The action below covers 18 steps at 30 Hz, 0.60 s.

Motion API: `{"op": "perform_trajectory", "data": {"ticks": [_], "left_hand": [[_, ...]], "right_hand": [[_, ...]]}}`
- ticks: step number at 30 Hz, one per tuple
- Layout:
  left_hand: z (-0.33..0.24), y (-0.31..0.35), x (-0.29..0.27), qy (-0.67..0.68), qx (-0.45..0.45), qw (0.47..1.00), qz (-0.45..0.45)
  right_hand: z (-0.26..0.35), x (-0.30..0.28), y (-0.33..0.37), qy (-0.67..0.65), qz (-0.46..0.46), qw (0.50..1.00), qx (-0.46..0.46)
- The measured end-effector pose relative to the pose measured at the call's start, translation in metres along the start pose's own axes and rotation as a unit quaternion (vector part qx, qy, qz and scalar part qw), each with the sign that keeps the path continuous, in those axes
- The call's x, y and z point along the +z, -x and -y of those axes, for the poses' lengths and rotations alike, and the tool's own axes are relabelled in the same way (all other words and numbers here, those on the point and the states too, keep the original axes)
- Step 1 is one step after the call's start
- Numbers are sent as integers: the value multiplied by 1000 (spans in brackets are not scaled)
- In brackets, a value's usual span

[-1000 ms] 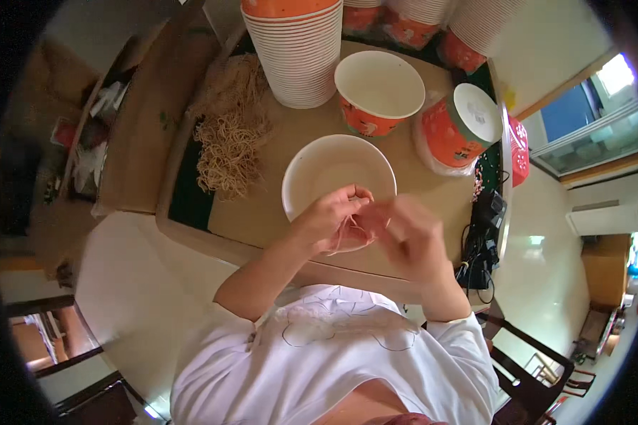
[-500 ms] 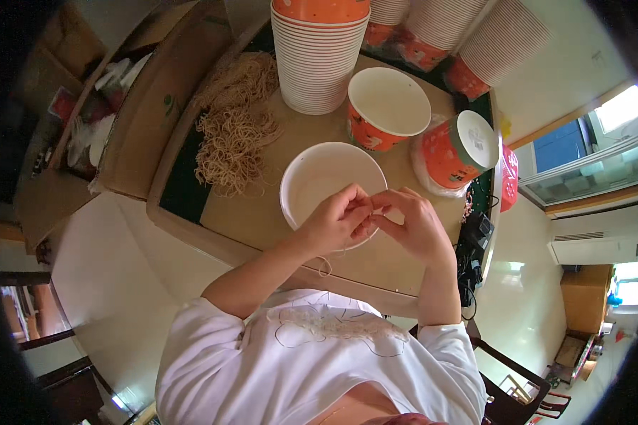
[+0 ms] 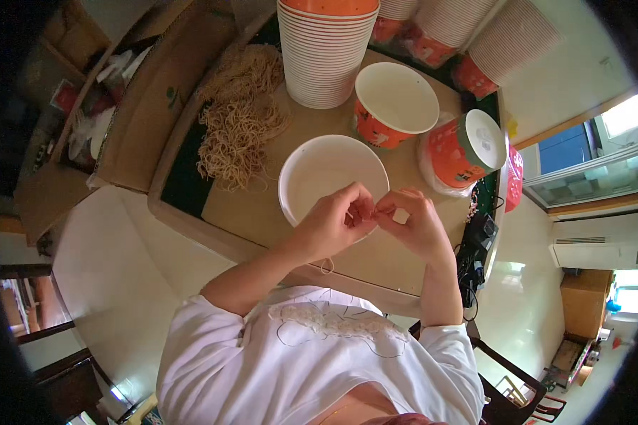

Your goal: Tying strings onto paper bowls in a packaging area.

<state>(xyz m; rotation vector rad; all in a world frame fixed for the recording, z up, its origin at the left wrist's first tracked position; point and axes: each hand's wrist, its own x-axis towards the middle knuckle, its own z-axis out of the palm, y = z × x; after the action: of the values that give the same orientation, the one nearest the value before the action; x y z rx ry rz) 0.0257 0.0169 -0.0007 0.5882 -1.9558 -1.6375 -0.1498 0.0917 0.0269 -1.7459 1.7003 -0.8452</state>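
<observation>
Over the near rim of a white paper bowl (image 3: pixel 312 177), my two hands meet fingertip to fingertip. My left hand (image 3: pixel 342 219) is closed, its fingers curled in a pinch. A thin beige string (image 3: pixel 327 266) hangs in a small loop below it, against the table edge. Thumb and forefinger of my right hand (image 3: pixel 412 221) are pinched together against the left fingertips; whatever lies between them is too small to make out. To the left of the bowl lies a tangled heap of the same beige string (image 3: pixel 241 134).
Behind the bowl stand a tall stack of paper buckets (image 3: pixel 326 60), an upright orange bucket (image 3: pixel 386 131) and an upturned orange one (image 3: pixel 457 152). Black adapters and cables (image 3: pixel 478 241) line the table's right edge. A cardboard box (image 3: pixel 145 120) stands at the left.
My fingertips have drawn slightly apart at the pinch, and the left hand's fingers have curled differently. The string loop still hangs below. The whole view has shifted a little.
</observation>
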Motion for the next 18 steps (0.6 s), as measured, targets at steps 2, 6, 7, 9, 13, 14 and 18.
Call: {"op": "perform_trajectory", "data": {"ticks": [2, 6, 7, 9, 13, 14, 18], "left_hand": [[-9, 2, -9, -77, 15, 996, 30], [-12, 9, -21, -266, 94, 958, 54], [-9, 11, -24, -267, 93, 958, 53], [-1, 13, -29, -224, 94, 965, 95], [0, 11, -28, -264, 128, 953, 76], [-1, 10, -25, -259, 103, 957, 84], [-8, 8, -18, -220, 71, 969, 85]], "right_hand": [[4, 2, 0, -44, -5, 999, 27], [3, 1, 0, -35, -16, 999, -3], [2, 1, 0, -35, -16, 999, -5], [-2, 4, 0, -60, -15, 998, 24], [-8, 12, -1, -104, -47, 993, 20], [-9, 12, -2, -87, -52, 995, -1], [-4, 8, -2, -46, -18, 998, 36]]}}
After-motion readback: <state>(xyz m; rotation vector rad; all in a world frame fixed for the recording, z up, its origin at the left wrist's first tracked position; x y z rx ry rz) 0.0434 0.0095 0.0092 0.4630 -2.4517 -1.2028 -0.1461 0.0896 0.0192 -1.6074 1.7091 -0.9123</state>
